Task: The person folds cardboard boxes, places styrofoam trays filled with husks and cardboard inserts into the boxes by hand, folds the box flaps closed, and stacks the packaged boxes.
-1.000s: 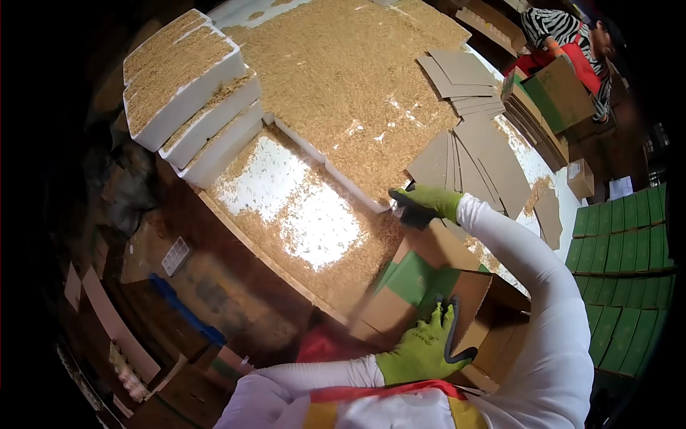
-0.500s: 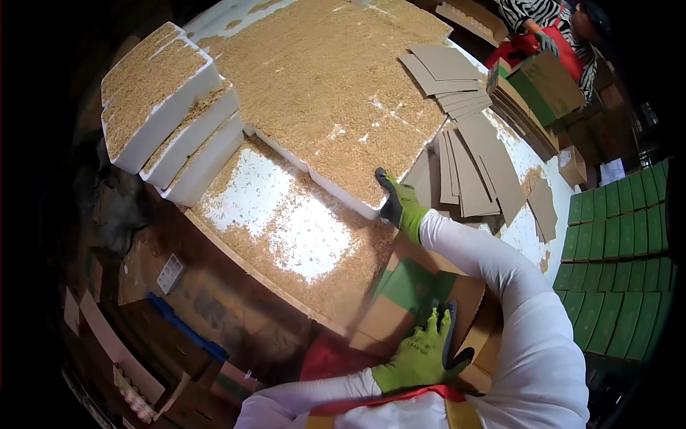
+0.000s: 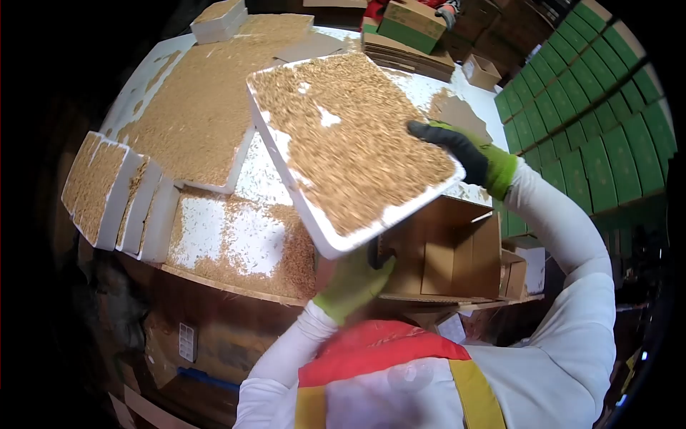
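Observation:
A white foam box (image 3: 286,171) topped with loose tan husks or shavings is raised and tilted above the table. My right hand (image 3: 471,154), in a green and dark glove, is closed on its right edge, thumb lying over the top. Below the box's near corner is my left hand (image 3: 354,282), also gloved and blurred. Its fingers are partly hidden, and I cannot tell whether it supports the foam box or touches the carton. Under the foam box stands an open cardboard carton (image 3: 461,247), its left part covered from view.
More husk-covered foam boxes (image 3: 153,222) lean at the table's left. A wide husk layer (image 3: 186,121) covers the table's far side. Green cartons (image 3: 593,136) are stacked on the right. Another person's gloved hand (image 3: 448,12) is by a carton (image 3: 411,27) at the back.
My right hand has lifted the foam box off the table and tilted it over the carton. My left hand has left the carton's flap and moved beneath the foam box. The view has turned right.

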`<state>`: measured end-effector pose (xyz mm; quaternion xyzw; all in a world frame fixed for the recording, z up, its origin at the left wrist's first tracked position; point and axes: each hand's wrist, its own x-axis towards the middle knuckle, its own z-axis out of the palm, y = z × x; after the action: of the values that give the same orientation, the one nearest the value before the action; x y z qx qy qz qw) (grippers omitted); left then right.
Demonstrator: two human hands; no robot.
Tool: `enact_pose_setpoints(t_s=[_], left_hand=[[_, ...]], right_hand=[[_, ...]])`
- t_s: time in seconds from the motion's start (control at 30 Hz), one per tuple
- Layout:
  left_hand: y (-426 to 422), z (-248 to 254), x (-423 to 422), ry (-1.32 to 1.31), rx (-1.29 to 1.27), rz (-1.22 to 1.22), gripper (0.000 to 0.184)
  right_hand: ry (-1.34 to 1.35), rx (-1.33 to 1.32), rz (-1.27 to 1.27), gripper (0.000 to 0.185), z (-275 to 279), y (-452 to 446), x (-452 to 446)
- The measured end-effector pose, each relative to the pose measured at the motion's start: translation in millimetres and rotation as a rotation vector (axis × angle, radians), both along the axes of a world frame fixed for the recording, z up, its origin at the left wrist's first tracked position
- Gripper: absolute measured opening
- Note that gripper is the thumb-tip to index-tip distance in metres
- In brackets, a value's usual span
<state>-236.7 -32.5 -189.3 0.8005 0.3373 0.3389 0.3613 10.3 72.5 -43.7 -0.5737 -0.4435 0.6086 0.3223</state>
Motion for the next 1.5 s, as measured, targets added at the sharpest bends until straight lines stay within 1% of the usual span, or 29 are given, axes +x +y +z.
enact_pose_setpoints(t_s=[0.03,0.07,0.13,0.2,0.23,0.3,0.33,0.37,0.43,0.5,0.53,0.63,0.67,0.77,0.9,0.93,0.97,1.0,1.03,1.07,1.17,1.2,1.23,1.27,1.3,1.33,1.4,1.43,1.5], left_hand=[[9,-3,-2,-0.073,0.180,-0.068,0.054],[21,-5,-8,0.044,0.417,-0.209,0.046],[16,24,-14,0.188,-0.290,-0.176,0.045],[20,32,-11,0.297,-0.437,-0.117,0.052],[21,31,-10,0.254,-0.429,-0.117,0.055],[24,26,-12,0.172,-0.419,-0.113,0.060],[28,27,-12,0.255,-0.284,-0.180,0.064],[29,32,-9,0.240,-0.482,-0.121,0.062],[25,27,-9,0.274,-0.292,-0.184,0.061],[28,23,-9,0.235,-0.487,-0.212,0.060],[29,20,-11,0.215,-0.585,-0.223,0.059],[33,8,-22,0.158,-0.335,-0.224,0.057],[32,9,-25,0.067,-0.474,-0.238,0.050],[39,-32,-41,0.018,0.389,-0.289,0.034],[37,-9,-36,0.089,0.209,-0.339,0.031],[45,-12,-34,0.082,0.430,-0.361,0.037],[44,-5,-32,0.196,0.142,-0.354,0.040],[44,19,-24,0.306,-0.137,-0.345,0.044],[46,42,-16,0.413,-0.412,-0.328,0.047],[50,59,-9,0.478,-0.492,-0.341,0.055],[100,53,2,0.146,-0.827,-0.256,0.043],[126,43,20,0.171,-0.541,-0.185,0.037],[154,36,48,0.152,0.092,-0.193,0.033],[181,18,77,0.188,0.151,-0.184,0.030],[216,-15,106,0.251,0.420,-0.225,0.036],[253,-57,140,0.355,0.501,-0.268,0.055],[272,-67,206,0.653,0.526,-0.314,0.102],[270,-63,228,0.678,0.580,-0.340,0.111],[271,-70,251,0.799,0.594,-0.297,0.114]], right_hand=[[-0.314,0.106,0.059,0.061,29,-28,16],[-0.282,0.005,-0.030,0.067,50,-51,24],[-0.259,-0.114,-0.131,0.076,72,-93,45],[-0.355,-0.120,-0.055,0.078,81,-118,73],[-0.094,-0.240,-0.063,0.077,83,-129,78],[-0.251,-0.231,0.145,0.079,73,-141,106],[-0.168,-0.229,0.107,0.079,68,-150,103],[-0.135,-0.260,0.139,0.080,57,-154,116],[-0.234,-0.314,0.201,0.074,47,-154,106],[-0.164,-0.347,0.142,0.067,24,-152,103],[-0.289,-0.374,0.189,0.061,17,-145,104],[-0.276,-0.247,0.109,0.055,0,-135,93],[-0.285,-0.246,0.111,0.054,-2,-134,89],[-0.307,-0.180,0.135,0.052,-12,-127,67],[-0.519,-0.044,0.214,0.053,-77,-125,81],[-0.581,-0.024,0.223,0.053,-79,-126,77],[-0.645,-0.001,0.229,0.053,-81,-126,74],[-0.817,0.222,0.301,0.049,-83,-132,67],[-1.186,0.458,0.446,0.042,-97,-146,62],[-1.312,0.516,0.476,0.038,-105,-155,57],[-1.633,0.712,0.454,0.033,-82,-158,31],[-1.506,0.602,0.442,0.034,-79,-157,18],[-1.410,0.470,0.391,0.035,-75,-156,9],[-1.390,0.477,0.428,0.039,-85,-157,6],[-1.503,0.665,0.368,0.041,-105,-168,8],[-1.368,0.528,0.432,0.040,-94,-164,9],[-1.523,0.485,0.499,0.045,-109,-167,11],[-1.547,0.534,0.544,0.047,-115,-170,16],[-1.346,0.371,0.514,0.047,-97,-170,21]])
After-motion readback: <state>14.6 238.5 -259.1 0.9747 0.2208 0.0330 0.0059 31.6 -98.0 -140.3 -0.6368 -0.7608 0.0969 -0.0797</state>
